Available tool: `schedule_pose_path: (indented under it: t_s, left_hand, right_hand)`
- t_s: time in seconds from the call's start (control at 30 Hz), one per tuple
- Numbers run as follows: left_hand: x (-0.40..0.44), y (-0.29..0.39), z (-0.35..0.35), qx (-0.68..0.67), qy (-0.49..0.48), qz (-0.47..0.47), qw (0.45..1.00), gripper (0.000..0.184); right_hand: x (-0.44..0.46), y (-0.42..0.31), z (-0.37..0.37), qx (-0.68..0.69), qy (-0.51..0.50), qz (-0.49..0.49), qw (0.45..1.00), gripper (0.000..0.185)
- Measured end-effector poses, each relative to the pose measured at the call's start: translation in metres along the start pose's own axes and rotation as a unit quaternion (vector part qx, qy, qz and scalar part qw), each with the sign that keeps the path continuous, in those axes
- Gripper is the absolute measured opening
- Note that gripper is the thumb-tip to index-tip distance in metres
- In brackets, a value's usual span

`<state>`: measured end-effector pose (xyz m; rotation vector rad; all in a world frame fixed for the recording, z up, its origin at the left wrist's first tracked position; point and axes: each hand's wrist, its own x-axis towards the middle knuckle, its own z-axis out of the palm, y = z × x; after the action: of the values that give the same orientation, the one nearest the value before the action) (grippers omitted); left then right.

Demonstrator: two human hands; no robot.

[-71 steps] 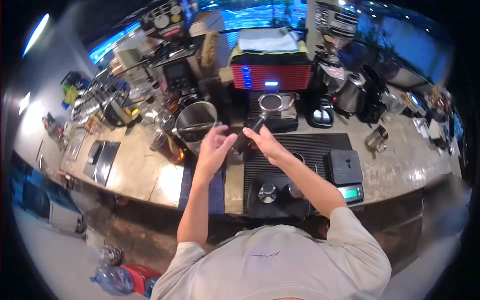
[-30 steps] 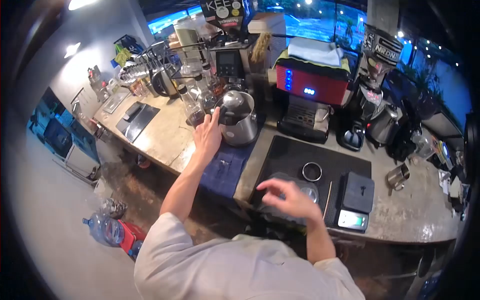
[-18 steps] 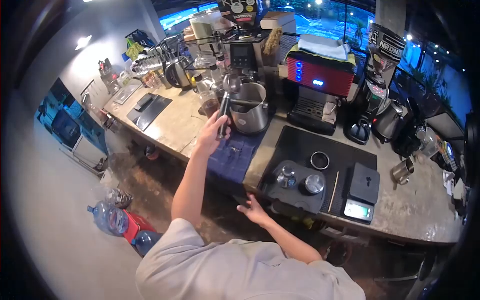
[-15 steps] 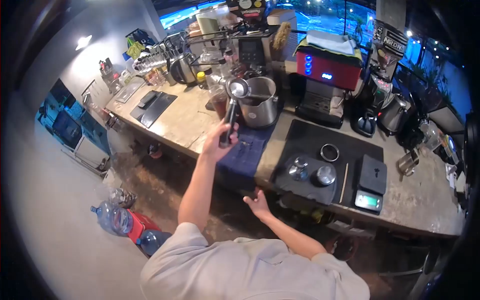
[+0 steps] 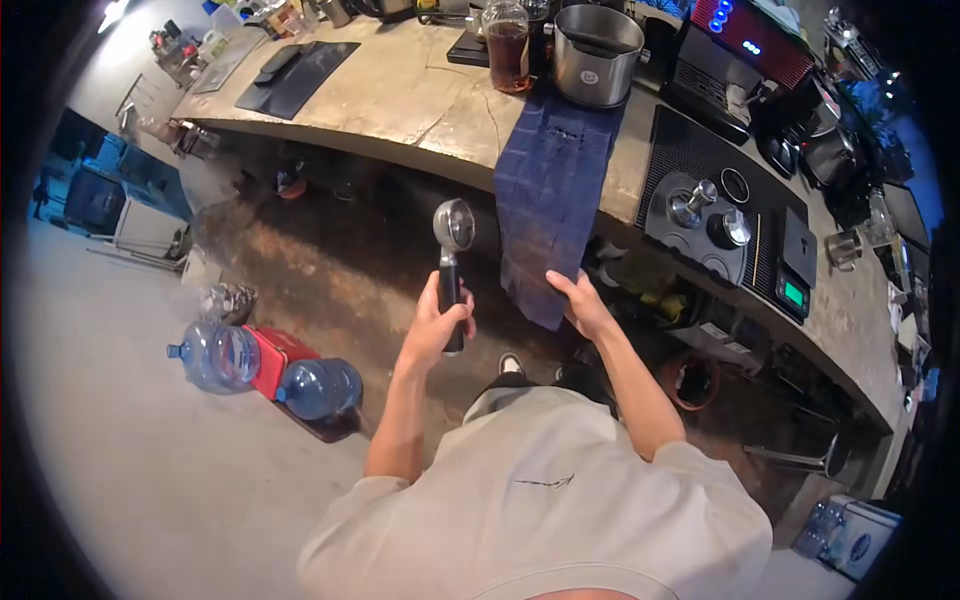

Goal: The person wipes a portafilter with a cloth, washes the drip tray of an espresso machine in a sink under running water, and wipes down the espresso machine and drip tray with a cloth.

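My left hand is wrapped round the black handle of a portafilter, held upright in front of the counter with its metal basket end at the top. A dark blue cloth hangs over the counter's front edge. My right hand is at the lower right edge of this cloth, its thumb on the front and its other fingers mostly hidden behind. On the cloth's upper end stands a steel knock box with a dark bar across it.
A jug of brown liquid is beside the knock box. To the right are a red espresso machine, a black mat with tampers, and a scale. Large water bottles sit on the floor at left.
The portafilter has come down and back from beside the knock box, in my left hand. My right hand has moved to the hanging cloth. The view has tilted downward.
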<state>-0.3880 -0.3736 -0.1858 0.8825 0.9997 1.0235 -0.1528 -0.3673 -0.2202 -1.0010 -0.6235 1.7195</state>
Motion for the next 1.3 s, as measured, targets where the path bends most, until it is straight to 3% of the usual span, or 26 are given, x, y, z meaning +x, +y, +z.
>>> schedule_pose_path:
  t_s: [0.17, 0.23, 0.27, 0.3, 0.33, 0.37, 0.43, 0.5, 0.57, 0.6, 0.63, 0.67, 0.7, 0.83, 0.87, 1.0, 1.03, 1.07, 1.1, 1.13, 1.17, 1.23, 1.27, 1.3]
  left_hand:
    - [-0.010, -0.017, 0.000, 0.082, 0.034, -0.025, 0.996, 0.035]
    - [-0.010, -0.013, 0.009, 0.101, 0.012, -0.081, 0.992, 0.034]
    - [-0.010, -0.013, 0.018, 0.098, 0.013, -0.079, 0.992, 0.034]
    - [-0.010, -0.015, 0.029, 0.075, -0.052, -0.110, 0.990, 0.033]
    - [-0.009, -0.017, 0.041, 0.053, -0.119, -0.141, 0.981, 0.032]
    - [-0.010, -0.023, 0.057, 0.036, -0.123, -0.127, 0.984, 0.031]
    - [-0.011, -0.024, 0.073, 0.020, -0.131, -0.110, 0.985, 0.029]
    - [-0.010, -0.013, 0.078, 0.157, -0.102, -0.089, 0.978, 0.028]
    - [-0.011, -0.004, 0.071, 0.286, -0.117, -0.075, 0.948, 0.030]
    - [-0.010, -0.001, 0.065, 0.286, -0.118, -0.072, 0.948, 0.030]
    - [-0.016, -0.001, 0.057, 0.246, -0.140, -0.091, 0.955, 0.031]
    - [-0.019, 0.000, 0.049, 0.207, -0.161, -0.109, 0.959, 0.031]
    - [-0.017, -0.001, 0.041, 0.209, -0.161, -0.105, 0.959, 0.031]
    - [-0.007, -0.047, 0.007, 0.003, -0.028, -0.172, 0.985, 0.029]
    - [0.000, -0.058, 0.009, -0.037, -0.052, -0.187, 0.980, 0.030]
    - [0.028, -0.081, 0.038, -0.159, -0.152, -0.217, 0.951, 0.033]
    - [0.034, -0.078, 0.038, -0.160, -0.155, -0.216, 0.951, 0.033]
    - [0.039, -0.076, 0.038, -0.161, -0.164, -0.213, 0.950, 0.033]
    - [0.041, -0.075, 0.037, -0.162, -0.171, -0.211, 0.949, 0.032]
    - [0.042, -0.074, 0.037, -0.163, -0.178, -0.210, 0.948, 0.032]
    - [0.041, -0.074, 0.038, -0.163, -0.184, -0.209, 0.947, 0.032]
    - [0.034, -0.067, 0.046, -0.155, -0.176, -0.203, 0.951, 0.032]
    - [0.030, -0.061, 0.053, -0.146, -0.169, -0.193, 0.955, 0.031]
    - [0.028, -0.053, 0.059, -0.136, -0.163, -0.182, 0.960, 0.030]
  right_hand:
    - [-0.012, -0.009, 0.003, 0.066, -0.009, -0.023, 0.998, 0.035]
    - [-0.006, -0.012, 0.007, -0.068, -0.051, -0.114, 0.990, 0.038]
    - [0.002, -0.010, 0.014, -0.071, -0.053, -0.114, 0.990, 0.038]
    - [0.014, -0.005, 0.025, -0.301, -0.023, -0.283, 0.910, 0.033]
    - [0.024, -0.004, 0.029, -0.503, 0.010, -0.428, 0.751, 0.029]
    - [0.032, -0.007, 0.028, -0.501, 0.012, -0.431, 0.750, 0.029]
    - [0.048, -0.019, 0.022, -0.459, -0.031, -0.361, 0.811, 0.027]
    - [0.067, -0.034, 0.016, -0.410, -0.073, -0.289, 0.862, 0.025]
    - [0.081, -0.045, 0.009, -0.251, -0.028, -0.209, 0.945, 0.024]
    - [0.081, -0.055, 0.007, -0.252, -0.028, -0.212, 0.944, 0.024]
    - [0.078, -0.063, 0.003, -0.072, 0.005, -0.165, 0.984, 0.025]
    - [0.076, -0.072, 0.000, 0.111, 0.037, -0.114, 0.987, 0.026]
    - [0.071, -0.083, 0.004, 0.112, 0.035, -0.117, 0.986, 0.026]
    - [0.023, -0.100, 0.010, 0.324, -0.025, 0.047, 0.944, 0.030]
    - [0.017, -0.094, 0.007, 0.324, -0.026, 0.050, 0.944, 0.030]
    - [0.006, -0.057, -0.009, 0.105, 0.059, 0.042, 0.992, 0.035]
    - [0.005, -0.053, -0.011, 0.103, 0.060, 0.040, 0.992, 0.035]
    - [0.003, -0.047, -0.014, -0.062, 0.106, -0.084, 0.989, 0.035]
    - [0.000, -0.042, -0.015, -0.224, 0.147, -0.202, 0.942, 0.036]
    - [-0.003, -0.037, -0.017, -0.377, 0.180, -0.310, 0.854, 0.037]
    - [-0.004, -0.033, -0.017, -0.513, 0.205, -0.404, 0.729, 0.038]
    - [-0.006, -0.041, 0.001, -0.627, 0.076, -0.396, 0.667, 0.043]
    - [-0.004, -0.033, 0.004, -0.626, 0.080, -0.395, 0.667, 0.043]
    - [0.002, -0.023, 0.004, -0.689, 0.088, -0.392, 0.603, 0.045]
